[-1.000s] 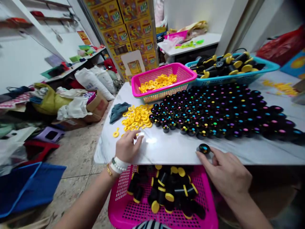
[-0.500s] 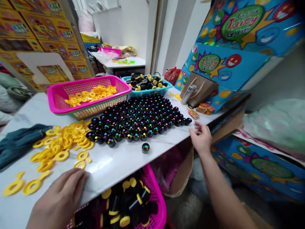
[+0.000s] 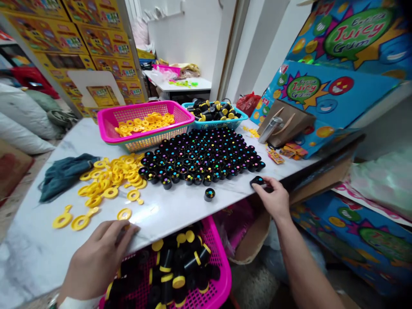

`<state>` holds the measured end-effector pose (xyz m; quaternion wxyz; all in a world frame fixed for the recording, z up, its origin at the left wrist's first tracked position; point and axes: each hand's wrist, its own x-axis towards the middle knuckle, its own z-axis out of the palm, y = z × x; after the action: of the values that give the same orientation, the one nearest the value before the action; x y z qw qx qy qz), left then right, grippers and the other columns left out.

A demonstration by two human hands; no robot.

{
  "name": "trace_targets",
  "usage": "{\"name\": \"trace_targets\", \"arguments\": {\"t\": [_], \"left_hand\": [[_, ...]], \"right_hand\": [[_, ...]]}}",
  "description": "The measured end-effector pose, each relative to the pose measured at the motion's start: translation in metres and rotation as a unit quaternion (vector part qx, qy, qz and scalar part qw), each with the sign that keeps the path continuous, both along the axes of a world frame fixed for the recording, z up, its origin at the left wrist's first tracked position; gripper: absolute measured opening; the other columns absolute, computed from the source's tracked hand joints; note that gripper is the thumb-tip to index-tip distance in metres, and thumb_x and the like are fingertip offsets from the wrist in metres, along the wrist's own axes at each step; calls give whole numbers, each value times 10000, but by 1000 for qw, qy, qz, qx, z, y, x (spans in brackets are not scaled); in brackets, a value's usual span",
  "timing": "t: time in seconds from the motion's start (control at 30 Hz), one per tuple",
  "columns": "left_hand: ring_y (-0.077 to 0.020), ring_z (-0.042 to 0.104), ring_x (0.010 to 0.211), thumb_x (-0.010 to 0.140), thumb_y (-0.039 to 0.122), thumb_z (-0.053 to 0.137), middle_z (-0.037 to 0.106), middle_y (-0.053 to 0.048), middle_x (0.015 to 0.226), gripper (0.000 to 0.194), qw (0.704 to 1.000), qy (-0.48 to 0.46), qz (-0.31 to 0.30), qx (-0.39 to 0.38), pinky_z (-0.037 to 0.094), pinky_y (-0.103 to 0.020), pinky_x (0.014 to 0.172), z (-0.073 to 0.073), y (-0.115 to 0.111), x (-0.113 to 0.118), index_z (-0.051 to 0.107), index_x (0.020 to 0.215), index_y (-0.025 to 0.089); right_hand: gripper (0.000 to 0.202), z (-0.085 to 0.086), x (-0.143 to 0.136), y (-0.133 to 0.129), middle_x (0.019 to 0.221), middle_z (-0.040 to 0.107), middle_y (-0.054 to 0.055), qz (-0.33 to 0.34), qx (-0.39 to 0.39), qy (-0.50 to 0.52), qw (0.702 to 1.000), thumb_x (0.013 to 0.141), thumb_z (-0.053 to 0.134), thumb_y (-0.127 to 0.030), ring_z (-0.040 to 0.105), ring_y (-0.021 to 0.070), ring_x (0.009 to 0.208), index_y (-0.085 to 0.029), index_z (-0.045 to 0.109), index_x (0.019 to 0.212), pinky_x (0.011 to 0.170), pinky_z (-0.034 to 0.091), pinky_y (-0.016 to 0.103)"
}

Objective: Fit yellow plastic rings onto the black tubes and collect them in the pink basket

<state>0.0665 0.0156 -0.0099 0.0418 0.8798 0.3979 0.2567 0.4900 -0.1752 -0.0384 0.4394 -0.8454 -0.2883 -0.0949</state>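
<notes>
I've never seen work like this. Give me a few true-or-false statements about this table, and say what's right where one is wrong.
1. The fingers of the right hand are on a small black cup. True.
2. The left hand is over the blue basket. False: the left hand is at the table's front edge, nearest the yellow rings.
3. Another black cup stands apart from the large group. True.
4. The dark cloth lies inside a basket. False: the dark cloth lies on the table, beside the yellow rings.
5. The blue basket contains only yellow rings. False: the blue basket contains black-and-yellow pieces.
</notes>
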Motion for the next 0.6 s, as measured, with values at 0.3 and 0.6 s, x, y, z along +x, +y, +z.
{"name": "trace_targets", "arguments": {"t": [0.3,0.6], "left_hand": [[-176,612,642,863,488,485,652,-55,768,367,993,85,83,-8,482,-280,611,8,1,6,630,910,154],[-159,637,800,936,186,449,656,-70,923,186,998,40,47,-16,527,-265,725,9,-44,-5,626,979,150]], "right_hand": [[323,6,-97,39,882,697,64,196,-4,-95,976,794,689,-318,616,245,905,-188,676,1089,877,480,393],[180,7,-170,-24,900,687,78,200,72,-65,975,817,673,-185,639,249,807,-212,714,990,814,501,416]]}}
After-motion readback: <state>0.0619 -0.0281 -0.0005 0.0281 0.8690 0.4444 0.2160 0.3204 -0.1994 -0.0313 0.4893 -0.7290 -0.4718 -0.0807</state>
